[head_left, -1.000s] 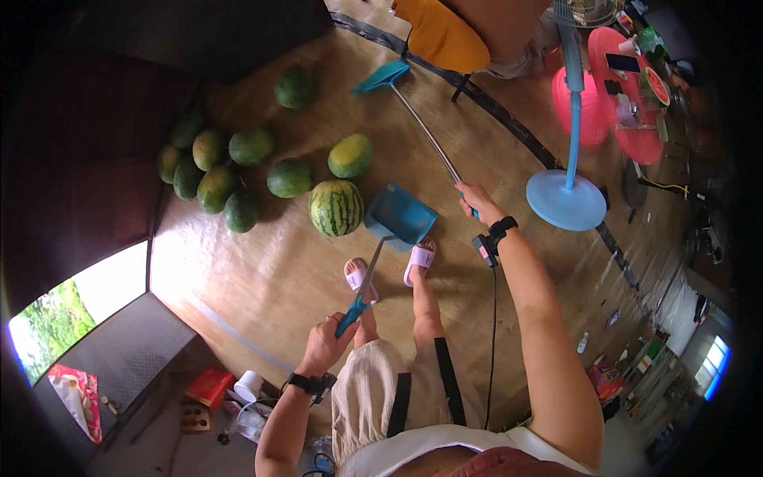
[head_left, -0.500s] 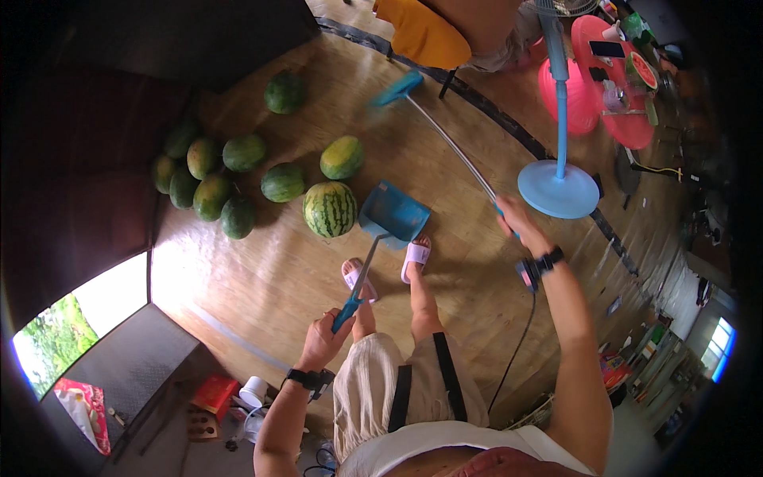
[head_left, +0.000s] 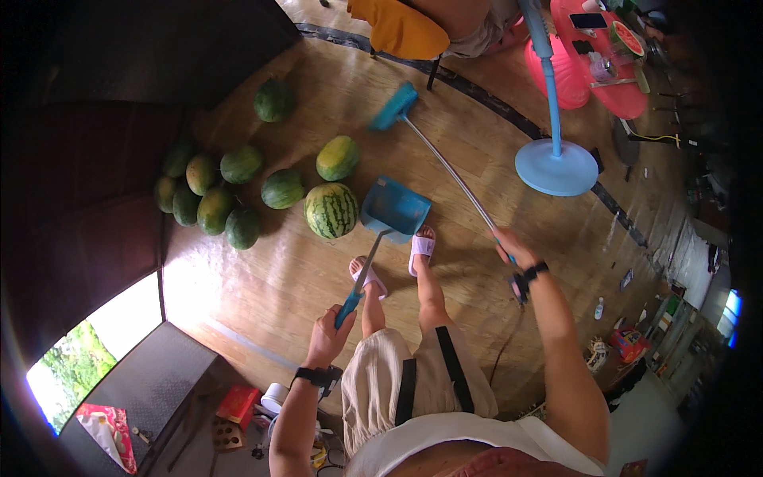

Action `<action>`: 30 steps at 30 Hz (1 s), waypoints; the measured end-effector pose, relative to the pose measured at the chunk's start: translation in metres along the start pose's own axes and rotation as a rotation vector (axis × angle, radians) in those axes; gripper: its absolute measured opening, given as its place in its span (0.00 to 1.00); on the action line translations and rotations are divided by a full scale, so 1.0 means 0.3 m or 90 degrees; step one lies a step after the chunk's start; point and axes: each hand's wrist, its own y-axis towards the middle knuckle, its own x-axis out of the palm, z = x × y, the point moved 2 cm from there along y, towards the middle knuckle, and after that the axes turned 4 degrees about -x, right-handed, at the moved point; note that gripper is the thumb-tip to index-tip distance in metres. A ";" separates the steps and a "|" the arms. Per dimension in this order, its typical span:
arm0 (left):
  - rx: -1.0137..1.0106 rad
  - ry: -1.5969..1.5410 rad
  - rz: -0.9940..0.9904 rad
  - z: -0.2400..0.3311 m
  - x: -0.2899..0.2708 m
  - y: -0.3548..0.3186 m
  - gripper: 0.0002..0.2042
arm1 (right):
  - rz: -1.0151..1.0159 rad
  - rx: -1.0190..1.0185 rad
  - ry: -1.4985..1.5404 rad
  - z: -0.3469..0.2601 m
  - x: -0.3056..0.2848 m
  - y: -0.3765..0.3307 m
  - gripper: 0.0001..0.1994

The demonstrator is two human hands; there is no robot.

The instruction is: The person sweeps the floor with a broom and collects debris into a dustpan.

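My left hand (head_left: 325, 337) is closed around the blue grip of a long-handled dustpan (head_left: 395, 208). The blue pan rests on the wooden floor just ahead of my feet, beside a striped watermelon (head_left: 331, 211). In my right hand (head_left: 515, 245) is the end of a broom's handle, its fingers wrapped round it. From there the broom (head_left: 445, 164) slants up and left to a blue bristle head, slightly blurred, on the floor beyond the pan. A yellow-green watermelon (head_left: 338, 157) lies between the striped one and the broom head.
Several more watermelons (head_left: 214, 210) lie at the left. A blue fan stand (head_left: 556, 168) is on the right, near a pink table (head_left: 622, 100) and pink stool. Another person sits at the top by a yellow cloth (head_left: 405, 30). A black-edged strip crosses the floor.
The broom head has turned, its bristles now pointing more toward me, and sits slightly lower relative to the melons. My right hand has come slightly left and lower. The dustpan has hardly moved.
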 end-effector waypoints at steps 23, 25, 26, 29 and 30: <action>-0.020 0.003 -0.019 -0.028 0.028 0.008 0.12 | 0.132 -0.124 0.178 0.076 -0.188 -0.088 0.20; 0.005 0.022 -0.008 -0.013 0.033 0.004 0.12 | 0.230 -0.082 -0.014 0.027 -0.185 0.037 0.25; 0.019 0.032 -0.006 -0.008 0.031 0.005 0.12 | 0.224 -0.046 -0.058 0.059 -0.181 0.071 0.27; -0.013 0.037 -0.014 -0.047 0.032 -0.001 0.12 | 0.188 0.052 -0.137 0.164 -0.123 0.077 0.31; -0.019 0.021 -0.008 -0.054 0.038 -0.002 0.12 | 0.176 0.077 -0.130 0.214 -0.093 0.031 0.31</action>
